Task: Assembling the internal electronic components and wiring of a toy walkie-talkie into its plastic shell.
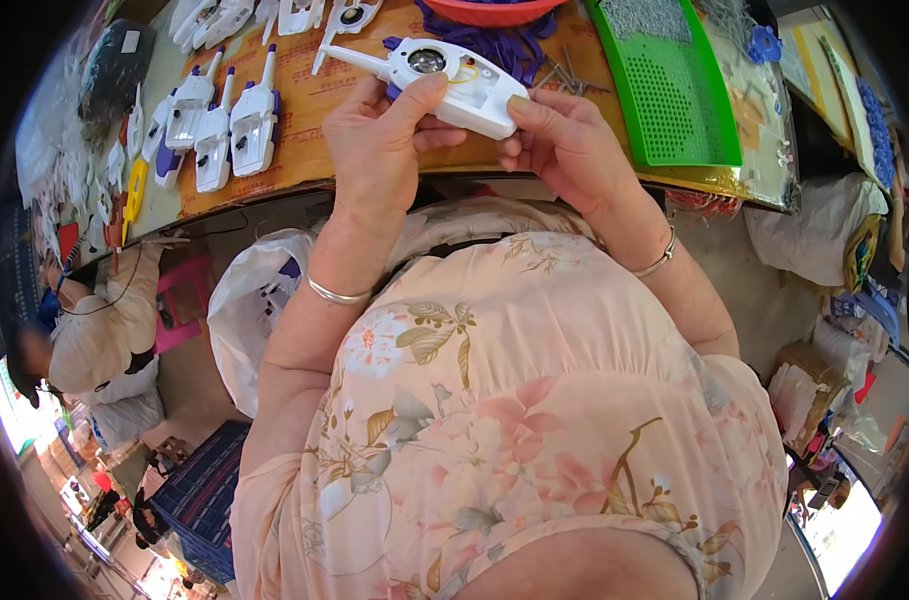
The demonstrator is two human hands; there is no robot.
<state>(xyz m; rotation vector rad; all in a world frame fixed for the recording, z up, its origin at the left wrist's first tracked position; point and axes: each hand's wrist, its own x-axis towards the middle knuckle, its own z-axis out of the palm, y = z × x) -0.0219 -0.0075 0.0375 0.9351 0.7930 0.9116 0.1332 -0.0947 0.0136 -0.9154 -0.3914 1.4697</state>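
Between my hands, just above the table's near edge, is a white toy walkie-talkie casing (487, 103) with its hollow inside facing up. A round speaker sits in it with a thin yellow wire, and its white antenna points to the left. My left hand (387, 125) is closed on the speaker end, thumb beside the speaker and fingers underneath. My right hand (573, 138) pinches the opposite lower corner between thumb and fingers. Several similar white walkie-talkie casings (252, 128) with purple parts lie in a group to the left.
Purple plastic parts (515, 52) lie behind the casing, below a red bowl (495, 9). A green perforated tray (683, 108) with small metal pieces stands right. A yellow-handled tool (135, 192) lies far left. A white sack (237, 335) hangs below; another person (115, 320) is left.
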